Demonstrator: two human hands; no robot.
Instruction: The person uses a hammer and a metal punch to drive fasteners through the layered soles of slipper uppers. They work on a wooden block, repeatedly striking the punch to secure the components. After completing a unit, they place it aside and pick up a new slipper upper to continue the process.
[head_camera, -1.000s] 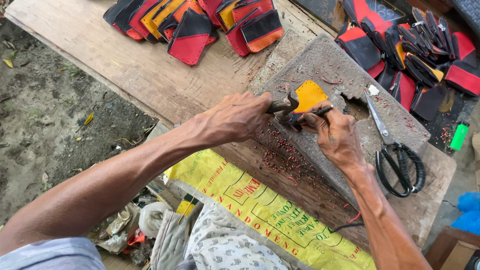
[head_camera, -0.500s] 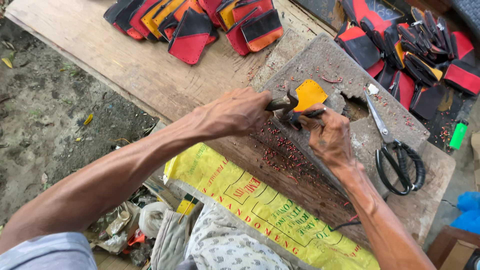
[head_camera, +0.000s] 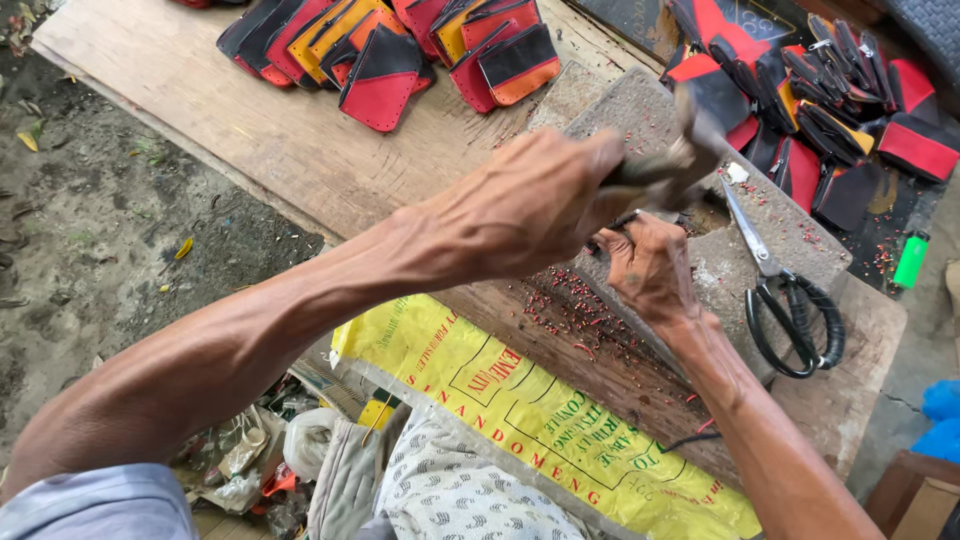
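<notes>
1. Risk: your left hand (head_camera: 540, 200), fingers wrapped tight around a blurred hammer (head_camera: 690, 150), is raised over the grey stone slab (head_camera: 790, 235); a stray blow could hit your right hand (head_camera: 650, 265).
2. Right-hand fingers curl on the slab, pinching a thin dark tool (head_camera: 617, 222); the workpiece is hidden.
3. Steel scissors (head_camera: 785, 295) lie on the rough slab, right of that hand.
4. Red punchings (head_camera: 580, 310) speckle worn wood below the slab.

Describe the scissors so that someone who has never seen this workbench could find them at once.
Start at the grey stone slab on the wooden bench, just right of the right hand. The scissors lie there, blades pointing up-left, black-wrapped handles hanging past the slab's lower edge. They are the only long metal tool, unlike the red, black and orange cut pieces piled beyond.
</notes>
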